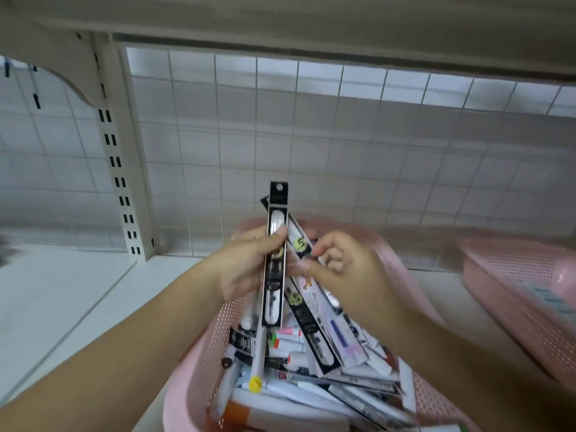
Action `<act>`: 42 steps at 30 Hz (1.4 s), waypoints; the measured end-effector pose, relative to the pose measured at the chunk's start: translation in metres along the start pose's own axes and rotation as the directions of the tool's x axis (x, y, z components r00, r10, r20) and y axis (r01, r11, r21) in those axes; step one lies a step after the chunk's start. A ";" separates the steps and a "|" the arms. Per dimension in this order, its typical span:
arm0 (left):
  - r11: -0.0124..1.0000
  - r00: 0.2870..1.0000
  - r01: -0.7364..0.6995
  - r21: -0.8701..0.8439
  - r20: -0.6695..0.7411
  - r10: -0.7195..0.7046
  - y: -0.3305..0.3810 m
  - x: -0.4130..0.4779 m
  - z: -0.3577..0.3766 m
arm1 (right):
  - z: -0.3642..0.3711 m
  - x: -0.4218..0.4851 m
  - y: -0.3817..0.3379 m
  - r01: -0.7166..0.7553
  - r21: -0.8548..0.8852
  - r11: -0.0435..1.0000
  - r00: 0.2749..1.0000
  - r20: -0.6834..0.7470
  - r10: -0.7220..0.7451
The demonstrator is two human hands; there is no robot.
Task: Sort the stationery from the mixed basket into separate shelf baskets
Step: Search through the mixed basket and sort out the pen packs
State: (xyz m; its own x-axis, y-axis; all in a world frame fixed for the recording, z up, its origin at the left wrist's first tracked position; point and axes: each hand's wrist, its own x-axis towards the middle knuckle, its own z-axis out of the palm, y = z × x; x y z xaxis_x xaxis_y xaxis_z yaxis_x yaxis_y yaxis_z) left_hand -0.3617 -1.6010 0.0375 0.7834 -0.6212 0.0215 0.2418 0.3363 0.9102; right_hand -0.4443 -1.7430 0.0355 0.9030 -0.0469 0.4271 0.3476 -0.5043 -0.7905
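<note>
I held a long black pack [275, 254] upright in my left hand [246, 266], hang-hole end topmost. A second pack [300, 241] leaned right just behind it, pinched by my right hand [346, 269]. Below the grip sat the pink basket [215, 338], heaped with pens and packs; another basket [514, 291] lay to the right.

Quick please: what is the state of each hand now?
Left hand: grips a long black pen pack, upright over the pink basket.
Right hand: fingers curled, pinches a second pack beside the first.
</note>
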 end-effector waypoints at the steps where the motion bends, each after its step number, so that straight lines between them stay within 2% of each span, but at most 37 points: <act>1: 1.000 0.999 -0.001 0.025 0.046 0.000 0.000 -0.002 0.000 | 0.005 -0.002 -0.001 0.027 -0.018 0.999 0.999 0.026 -0.026; 3: 0.997 0.998 -0.007 0.082 0.062 0.002 0.001 -0.004 -0.003 | 0.010 -0.001 -0.002 0.079 -0.107 0.991 0.994 0.083 -0.070; 5: 0.998 1.000 -0.006 0.065 -0.008 0.007 0.003 -0.001 -0.007 | 0.004 0.003 -0.002 0.102 -0.251 0.963 0.991 0.105 -0.078; 7: 1.000 0.995 -0.011 -0.007 -0.097 0.010 0.005 0.001 -0.010 | -0.009 0.005 -0.002 0.050 -0.469 0.882 0.997 0.068 -0.021; 9: 0.999 0.990 -0.037 -0.038 -0.134 0.032 0.004 0.002 -0.010 | -0.021 0.004 0.007 -0.079 -0.595 0.800 0.985 0.076 0.153; 11: 0.998 0.989 -0.057 0.024 -0.132 0.060 0.002 0.002 -0.009 | -0.025 0.004 0.017 -0.207 -0.630 0.748 0.924 0.126 0.362; 13: 0.989 0.987 -0.057 0.137 -0.143 0.076 -0.002 0.004 -0.007 | -0.026 0.006 0.023 -0.277 -0.614 0.739 0.883 0.140 0.447; 16: 0.972 0.985 -0.050 0.230 -0.148 0.086 -0.004 0.004 -0.006 | -0.028 0.008 0.021 -0.315 -0.547 0.775 0.881 0.136 0.454; 18: 0.967 0.985 -0.055 0.250 -0.144 0.094 -0.005 0.004 -0.006 | -0.029 0.007 0.020 -0.302 -0.579 0.757 0.883 0.130 0.452; 22: 0.980 0.988 -0.053 0.192 -0.132 0.079 -0.003 0.002 -0.004 | -0.030 0.004 0.022 -0.279 -0.616 0.737 0.883 0.137 0.450; 25: 0.986 0.990 -0.051 0.160 -0.121 0.070 -0.002 -0.001 -0.004 | -0.029 0.003 0.023 -0.301 -0.541 0.785 0.884 0.149 0.442; 29: 0.989 0.990 -0.076 0.129 -0.104 0.090 0.001 -0.003 -0.005 | -0.031 0.009 0.028 -0.323 -0.390 0.862 0.940 -0.024 0.341; 32: 0.991 0.986 -0.125 0.040 -0.106 0.129 0.005 -0.004 -0.007 | -0.033 0.011 0.033 -0.305 -0.219 0.927 0.951 -0.117 0.286; 38: 0.990 0.987 -0.139 0.034 -0.075 0.141 0.005 -0.007 -0.004 | -0.029 0.008 0.032 -0.240 -0.199 0.950 0.970 -0.090 0.227; 42: 0.991 0.990 -0.117 0.066 -0.072 0.122 0.005 -0.008 -0.002 | -0.029 0.007 0.031 -0.271 -0.111 0.956 0.963 -0.040 0.268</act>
State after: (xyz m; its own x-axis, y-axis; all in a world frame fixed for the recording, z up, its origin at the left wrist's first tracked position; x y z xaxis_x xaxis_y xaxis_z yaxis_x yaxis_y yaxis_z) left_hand -0.3657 -1.5931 0.0416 0.8460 -0.5232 0.1027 0.1101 0.3598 0.9265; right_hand -0.4342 -1.7835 0.0270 0.9522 -0.2153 0.2169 0.0597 -0.5651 -0.8228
